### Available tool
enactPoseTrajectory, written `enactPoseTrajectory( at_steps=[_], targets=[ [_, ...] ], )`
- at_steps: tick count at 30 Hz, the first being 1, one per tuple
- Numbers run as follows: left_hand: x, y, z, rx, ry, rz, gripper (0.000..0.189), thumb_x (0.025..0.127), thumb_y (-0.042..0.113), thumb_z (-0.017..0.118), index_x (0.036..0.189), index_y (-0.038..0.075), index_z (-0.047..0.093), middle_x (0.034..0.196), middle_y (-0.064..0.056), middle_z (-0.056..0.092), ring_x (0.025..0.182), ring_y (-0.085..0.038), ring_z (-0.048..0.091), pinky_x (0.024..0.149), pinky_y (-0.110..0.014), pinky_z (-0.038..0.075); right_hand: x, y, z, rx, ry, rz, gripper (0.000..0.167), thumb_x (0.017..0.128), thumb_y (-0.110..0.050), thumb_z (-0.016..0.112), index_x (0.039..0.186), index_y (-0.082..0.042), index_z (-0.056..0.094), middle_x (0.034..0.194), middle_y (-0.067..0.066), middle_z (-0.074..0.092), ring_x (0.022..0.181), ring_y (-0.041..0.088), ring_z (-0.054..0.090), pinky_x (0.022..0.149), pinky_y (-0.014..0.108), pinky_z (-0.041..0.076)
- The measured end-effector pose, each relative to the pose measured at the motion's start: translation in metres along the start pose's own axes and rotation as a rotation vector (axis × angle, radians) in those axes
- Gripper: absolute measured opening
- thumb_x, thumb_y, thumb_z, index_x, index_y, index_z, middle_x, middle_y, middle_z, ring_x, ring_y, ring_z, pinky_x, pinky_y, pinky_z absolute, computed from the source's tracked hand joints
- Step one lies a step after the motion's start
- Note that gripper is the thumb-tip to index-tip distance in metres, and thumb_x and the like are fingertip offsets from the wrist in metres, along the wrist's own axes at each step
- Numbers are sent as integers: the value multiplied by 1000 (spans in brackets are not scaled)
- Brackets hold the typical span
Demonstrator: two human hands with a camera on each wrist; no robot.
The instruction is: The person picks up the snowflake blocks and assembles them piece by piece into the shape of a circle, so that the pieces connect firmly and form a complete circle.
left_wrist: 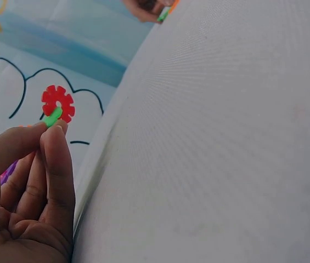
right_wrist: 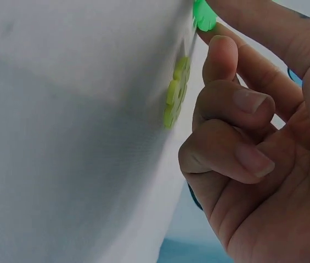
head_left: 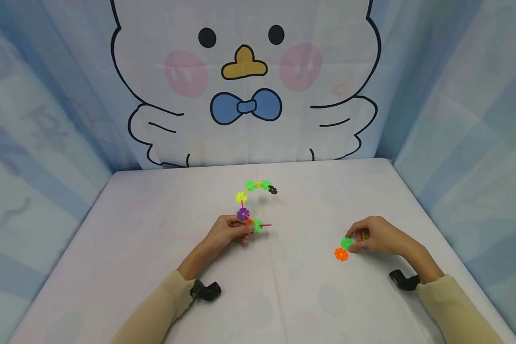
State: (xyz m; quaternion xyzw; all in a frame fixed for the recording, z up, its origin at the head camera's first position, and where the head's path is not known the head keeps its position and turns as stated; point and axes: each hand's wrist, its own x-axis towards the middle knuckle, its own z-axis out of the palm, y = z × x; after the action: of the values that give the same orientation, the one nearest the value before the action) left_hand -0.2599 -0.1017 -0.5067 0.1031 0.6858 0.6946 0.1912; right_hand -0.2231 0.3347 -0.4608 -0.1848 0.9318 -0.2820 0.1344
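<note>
My left hand (head_left: 232, 229) pinches a green notched snowflake disc (head_left: 258, 226) at the near end of a curved chain of interlocked discs. A red disc (left_wrist: 49, 98) juts from that green one, edge-on in the head view. Beyond it the chain runs through a purple disc (head_left: 242, 214), a yellow disc (head_left: 241, 197) and green ones to a dark brown disc (head_left: 273, 190) at the far end. Off to the right, my right hand (head_left: 380, 235) pinches another green disc (head_left: 346, 243) between thumb and forefinger, its other fingers curled. An orange disc (head_left: 341, 254) is right beside that green disc.
A yellow-green disc (right_wrist: 178, 93) is near the curled right fingers, mostly covered by the hand in the head view. White cloth covers the table (head_left: 155, 200). A curtain with a cartoon bird (head_left: 245, 138) hangs behind, and blue-white curtains (head_left: 477, 143) flank both sides.
</note>
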Motion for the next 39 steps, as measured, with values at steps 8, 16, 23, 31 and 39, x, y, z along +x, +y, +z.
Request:
enactPoseTrajectory(
  at_steps=[8, 16, 23, 31, 39],
  targets=[
    [-1, 0, -2, 8, -1, -17, 14, 98, 4, 72, 106, -8, 70, 80, 2, 75, 68, -6, 67, 65, -21, 61, 2, 0, 1, -1, 2, 29, 24, 80, -28, 94, 89, -14, 76, 73, -4, 57, 67, 8, 50, 57, 21, 42],
    [-1, 0, -2, -1, -6, -1, 15, 97, 4, 73, 104, -8, 70, 79, 1, 75, 66, -6, 67, 65, -21, 61, 1, 3, -9, 29, -64, -21, 15, 91, -26, 85, 84, -16, 76, 75, -6, 64, 68, 5, 52, 61, 20, 46],
    [0, -2, -1, 1, -8, 2, 14, 97, 3, 73, 105, -9, 71, 79, 0, 76, 65, -6, 68, 65, -21, 62, 6, 5, -15, 124, -129, -97, 16, 98, -18, 77, 83, -11, 75, 70, -9, 55, 64, 0, 47, 57, 19, 40],
    [1, -2, -1, 3, -3, -14, 9, 98, 5, 73, 101, -4, 71, 77, 0, 74, 66, -7, 67, 66, -22, 62, 31, -15, -6, 246, -72, -42, 17, 101, -19, 73, 93, -5, 77, 71, -2, 53, 65, 6, 48, 58, 22, 39],
    [0, -2, -2, 7, 4, -15, 11, 98, 5, 73, 103, -5, 71, 78, 0, 74, 67, -7, 67, 66, -22, 62, 63, -42, 12, 375, -114, 5, 23, 104, -20, 68, 101, 3, 74, 73, 0, 53, 63, 10, 44, 57, 22, 37]
  ],
)
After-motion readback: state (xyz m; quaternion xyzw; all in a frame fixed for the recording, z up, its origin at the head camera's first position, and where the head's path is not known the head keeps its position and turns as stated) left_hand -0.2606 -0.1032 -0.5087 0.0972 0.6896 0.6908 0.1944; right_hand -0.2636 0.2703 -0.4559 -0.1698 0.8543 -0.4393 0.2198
